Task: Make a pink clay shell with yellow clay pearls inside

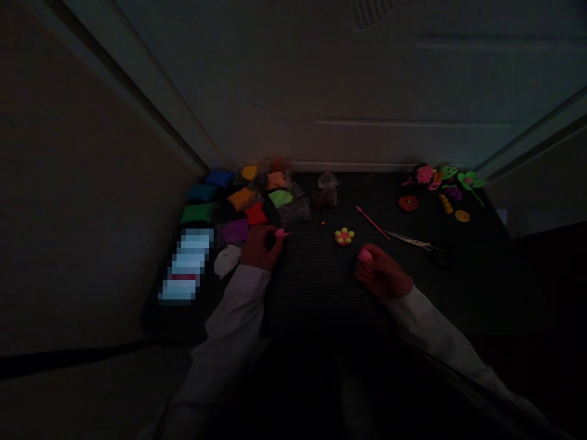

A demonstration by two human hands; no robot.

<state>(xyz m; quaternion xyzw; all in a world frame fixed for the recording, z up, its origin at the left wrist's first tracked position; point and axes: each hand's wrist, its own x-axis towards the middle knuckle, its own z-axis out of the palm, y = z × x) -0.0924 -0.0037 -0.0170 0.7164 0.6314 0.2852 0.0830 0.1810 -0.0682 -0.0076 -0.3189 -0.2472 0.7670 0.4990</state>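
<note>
The scene is very dark. My left hand (260, 246) is closed round a small pink piece of clay (281, 233) that pokes out by my fingertips, right beside the coloured clay packets (238, 205). My right hand (383, 273) rests on the dark mat (316, 275) with its fingers pinched on another pink lump of clay (364, 255). A small yellow and pink clay flower (343, 236) lies on the mat between my hands, a little farther away. Both arms wear white sleeves.
A pink stick tool (372, 223) and scissors (415, 241) lie beyond my right hand. Finished clay flowers (440, 183) sit at the far right by the door. Crumpled clear bags (328, 186) and a white packet (227, 260) lie near the clay packets.
</note>
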